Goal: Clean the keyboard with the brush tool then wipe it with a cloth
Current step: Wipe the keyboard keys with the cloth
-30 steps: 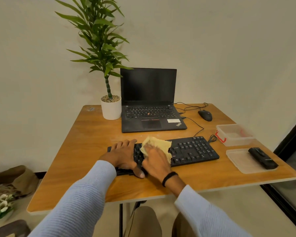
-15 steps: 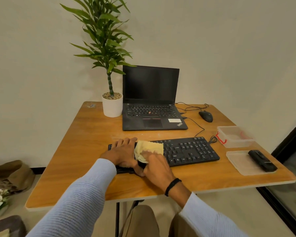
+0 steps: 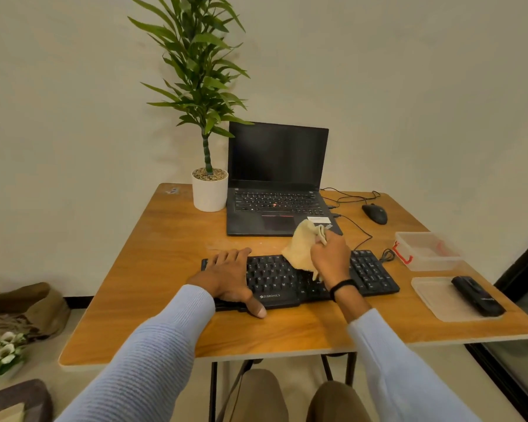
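A black keyboard (image 3: 276, 277) lies across the middle of the wooden table (image 3: 171, 254). My left hand (image 3: 227, 278) lies flat on the keyboard's left end, fingers straight and thumb over its front edge. My right hand (image 3: 329, 258) grips a bunched yellow cloth (image 3: 302, 246), lifted above the middle of the keyboard with its lower edge hanging near the keys. A black brush tool (image 3: 477, 295) lies on a clear lid (image 3: 439, 301) at the right edge of the table.
An open black laptop (image 3: 276, 181) stands behind the keyboard, with a potted plant (image 3: 209, 190) to its left. A black mouse (image 3: 375, 213) and cables lie at the back right. A clear plastic box (image 3: 427, 251) sits right of the keyboard. Bags and flowers lie on the floor at left.
My right hand has lifted the cloth off the left part of the keyboard and moved it up and to the right. My left hand stays on the keyboard's left end.
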